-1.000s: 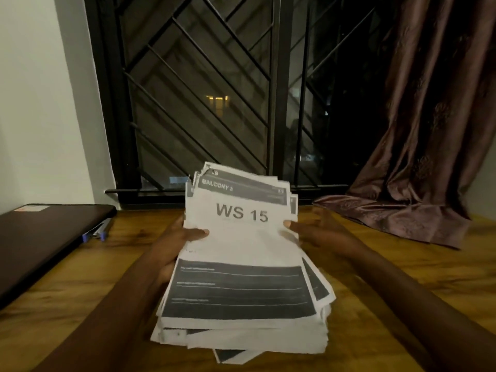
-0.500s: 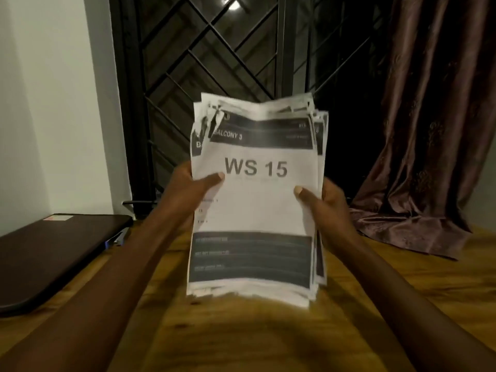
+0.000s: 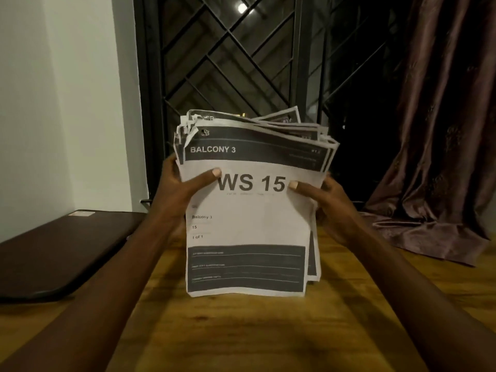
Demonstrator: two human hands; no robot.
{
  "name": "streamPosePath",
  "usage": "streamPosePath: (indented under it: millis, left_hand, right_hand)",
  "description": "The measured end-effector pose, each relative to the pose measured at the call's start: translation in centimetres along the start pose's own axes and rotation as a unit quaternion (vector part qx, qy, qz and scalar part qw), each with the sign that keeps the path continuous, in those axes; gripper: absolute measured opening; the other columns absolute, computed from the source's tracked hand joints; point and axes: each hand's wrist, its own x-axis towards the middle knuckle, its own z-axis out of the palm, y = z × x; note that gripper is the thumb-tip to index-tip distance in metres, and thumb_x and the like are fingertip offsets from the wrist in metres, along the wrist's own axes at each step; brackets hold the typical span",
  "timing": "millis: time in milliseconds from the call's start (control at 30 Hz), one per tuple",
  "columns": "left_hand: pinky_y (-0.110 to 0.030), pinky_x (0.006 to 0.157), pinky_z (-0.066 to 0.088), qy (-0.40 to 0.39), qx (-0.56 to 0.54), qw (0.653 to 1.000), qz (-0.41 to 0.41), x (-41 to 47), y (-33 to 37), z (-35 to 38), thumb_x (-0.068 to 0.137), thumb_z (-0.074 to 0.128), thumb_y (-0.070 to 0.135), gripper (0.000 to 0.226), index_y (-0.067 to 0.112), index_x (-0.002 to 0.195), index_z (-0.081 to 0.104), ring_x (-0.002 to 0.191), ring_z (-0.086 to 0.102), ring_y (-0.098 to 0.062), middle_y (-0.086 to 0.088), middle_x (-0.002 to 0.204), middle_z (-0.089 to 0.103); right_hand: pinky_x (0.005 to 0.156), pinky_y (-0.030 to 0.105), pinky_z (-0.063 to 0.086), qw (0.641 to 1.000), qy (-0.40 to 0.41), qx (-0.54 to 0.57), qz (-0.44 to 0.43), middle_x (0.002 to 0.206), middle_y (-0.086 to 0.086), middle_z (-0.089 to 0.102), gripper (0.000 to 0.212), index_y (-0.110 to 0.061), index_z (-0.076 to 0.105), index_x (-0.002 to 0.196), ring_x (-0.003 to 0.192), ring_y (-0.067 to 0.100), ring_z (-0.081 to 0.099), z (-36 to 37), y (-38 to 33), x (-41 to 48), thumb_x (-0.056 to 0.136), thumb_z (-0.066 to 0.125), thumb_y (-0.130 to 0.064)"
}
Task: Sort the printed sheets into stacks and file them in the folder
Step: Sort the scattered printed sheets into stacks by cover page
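Observation:
A thick stack of printed sheets point(image 3: 249, 226) stands upright on its lower edge on the wooden table point(image 3: 241, 331). The front sheet reads "BALCONY 3" and "WS 15". My left hand point(image 3: 182, 189) grips the stack's left side, thumb across the front. On the right side my right hand point(image 3: 322, 200) grips it the same way, thumb on the front page. The upper corners of the sheets are uneven and curled. A dark closed folder point(image 3: 61, 251) lies flat at the table's left.
A barred window point(image 3: 228, 76) stands behind the table. A brown curtain point(image 3: 434, 157) hangs at the right and pools on the table's far right corner. A white wall is at the left.
The stack went from lying flat on the table to being lifted and held upright. It now stands on its lower edge, and both hands grip higher on its sides.

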Motion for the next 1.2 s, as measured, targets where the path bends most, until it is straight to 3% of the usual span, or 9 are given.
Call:
streamPosePath:
  millis: [200, 267, 333, 567, 733, 833, 967, 1100, 1200]
  left_hand:
    - [-0.038, 0.079, 0.059, -0.007, -0.039, 0.996, -0.08, -1.5, -2.7, 0.0, 0.076, 0.072, 0.01, 0.041, 0.008, 0.115, 0.063, 0.098, 0.07, -0.029, -0.014, 0.108, 0.071]
    - [-0.024, 0.064, 0.058, 0.044, -0.038, 0.998, -0.036, -1.2, -2.5, 0.6, 0.082, 0.066, 0.005, 0.03, 0.011, 0.112, 0.063, 0.085, 0.071, -0.017, -0.007, 0.099, 0.07]
    - [-0.023, 0.062, 0.057, 0.048, -0.017, 0.999, -0.017, -0.6, -1.4, 0.7, 0.083, 0.066, 0.01, 0.041, 0.009, 0.123, 0.058, 0.087, 0.068, -0.016, -0.006, 0.105, 0.068]
    - [-0.025, 0.055, 0.05, 0.036, 0.111, 0.99, -0.084, 0.0, -0.5, 0.7, 0.096, 0.057, 0.015, 0.03, 0.014, 0.125, 0.056, 0.078, 0.064, -0.014, -0.006, 0.113, 0.065]
    - [-0.025, 0.054, 0.053, 0.069, 0.058, 0.988, -0.127, -0.8, -1.9, -0.4, 0.097, 0.055, 0.014, 0.025, 0.012, 0.122, 0.055, 0.076, 0.062, -0.014, -0.002, 0.11, 0.064]
    - [-0.037, 0.075, 0.057, 0.034, 0.056, 0.991, -0.119, -1.1, -2.6, -1.0, 0.09, 0.064, 0.02, 0.037, 0.011, 0.125, 0.056, 0.094, 0.068, -0.026, -0.01, 0.122, 0.066]
    - [-0.056, 0.094, 0.049, -0.075, 0.022, 0.983, -0.165, -0.6, -0.9, -1.9, 0.073, 0.077, 0.024, 0.058, 0.014, 0.127, 0.058, 0.106, 0.066, -0.037, -0.013, 0.119, 0.068]
    - [-0.045, 0.076, 0.058, -0.064, 0.002, 0.993, -0.101, 0.2, 0.6, -1.4, 0.072, 0.074, 0.018, 0.057, 0.01, 0.126, 0.058, 0.094, 0.07, -0.032, -0.013, 0.111, 0.071]
    - [-0.034, 0.064, 0.058, -0.042, 0.01, 0.998, -0.042, -0.2, 1.0, -0.3, 0.078, 0.072, 0.016, 0.045, 0.01, 0.121, 0.06, 0.083, 0.073, -0.024, -0.009, 0.102, 0.074]
  right_hand:
    - [0.068, 0.016, 0.053, 0.983, 0.052, -0.175, -0.029, 0.091, -0.012, 0.065, 0.022, -0.033, 0.059, 0.088, 0.077, -0.004, 0.061, 1.8, 1.4, -0.9, 0.077, 0.075, -0.024]
    - [0.075, 0.019, 0.053, 0.98, 0.057, -0.139, -0.133, 0.087, -0.013, 0.063, 0.025, -0.033, 0.059, 0.084, 0.074, -0.011, 0.061, 2.3, 0.7, -1.0, 0.084, 0.068, -0.01]
    - [0.079, 0.019, 0.053, 0.984, 0.011, -0.064, -0.169, 0.091, -0.017, 0.067, 0.012, -0.034, 0.066, 0.09, 0.084, -0.007, 0.064, 2.5, -0.3, -0.9, 0.082, 0.069, -0.026]
    - [0.095, 0.043, 0.051, 0.985, -0.046, -0.105, 0.126, 0.124, 0.006, 0.064, 0.037, -0.016, 0.054, 0.129, 0.106, 0.023, 0.065, 1.1, 0.1, 0.6, 0.095, 0.052, -0.032]
    - [0.097, 0.041, 0.05, 0.973, -0.12, -0.024, 0.195, 0.116, 0.004, 0.069, 0.03, -0.018, 0.057, 0.121, 0.106, 0.024, 0.066, 0.4, 1.5, -1.1, 0.092, 0.057, -0.024]
    - [0.104, 0.047, 0.044, 0.97, -0.126, 0.001, 0.207, 0.123, 0.007, 0.065, 0.05, -0.015, 0.052, 0.131, 0.114, 0.027, 0.061, 0.1, 3.8, -2.0, 0.084, 0.066, -0.024]
    - [0.1, 0.05, 0.047, 0.982, -0.093, -0.062, 0.154, 0.123, 0.006, 0.065, 0.07, -0.02, 0.055, 0.125, 0.112, 0.027, 0.062, 0.0, 3.5, -1.9, 0.063, 0.08, -0.04]
    - [0.074, 0.03, 0.059, 0.999, 0.025, -0.04, 0.015, 0.107, -0.001, 0.07, 0.044, -0.021, 0.06, 0.113, 0.089, 0.014, 0.07, 0.6, 0.2, -0.4, 0.073, 0.075, -0.016]
    - [0.068, 0.028, 0.058, 0.999, 0.005, -0.036, -0.002, 0.094, -0.003, 0.072, 0.033, -0.024, 0.061, 0.098, 0.083, 0.014, 0.071, 1.3, -1.4, -0.1, 0.07, 0.076, -0.014]
